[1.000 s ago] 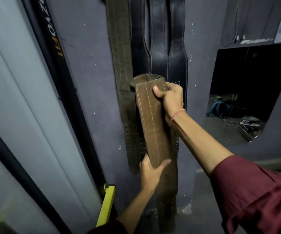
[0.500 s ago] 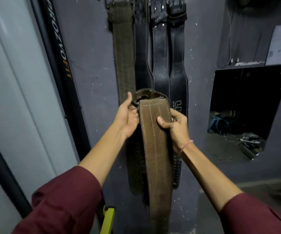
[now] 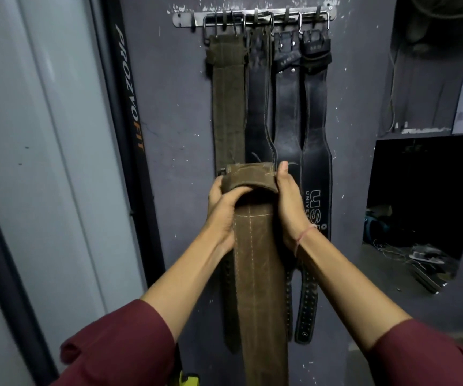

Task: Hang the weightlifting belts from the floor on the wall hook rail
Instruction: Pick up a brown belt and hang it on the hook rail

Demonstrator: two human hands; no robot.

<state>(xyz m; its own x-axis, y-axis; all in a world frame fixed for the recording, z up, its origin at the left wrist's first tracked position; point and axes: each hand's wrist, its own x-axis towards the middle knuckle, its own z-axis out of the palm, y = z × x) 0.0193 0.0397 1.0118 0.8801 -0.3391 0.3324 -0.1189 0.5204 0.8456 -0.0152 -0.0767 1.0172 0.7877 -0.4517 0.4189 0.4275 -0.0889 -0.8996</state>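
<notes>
Brown belt (image 3: pixel 258 274) raised since earlier, left hand (image 3: pixel 222 210) and right hand (image 3: pixel 290 207) grasping its top, 4 hung belts (image 3: pixel 288 118) behind.

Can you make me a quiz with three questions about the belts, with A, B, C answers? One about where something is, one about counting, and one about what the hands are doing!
1. Where is the hook rail?
A. On the floor
B. High on the wall, above the hanging belts
C. In the person's hand

2. How many belts hang from the rail?
A. One
B. Two
C. Four

3. What are the hands doing?
A. Both hold the brown belt at its top end
B. Both are empty
C. One holds a bottle

Answers:
1 B: the rail is fixed near the top of the wall.
2 C: an olive belt and three black belts hang side by side.
3 A: the left hand and right hand grip the belt's folded end, well below the hooks.
</notes>
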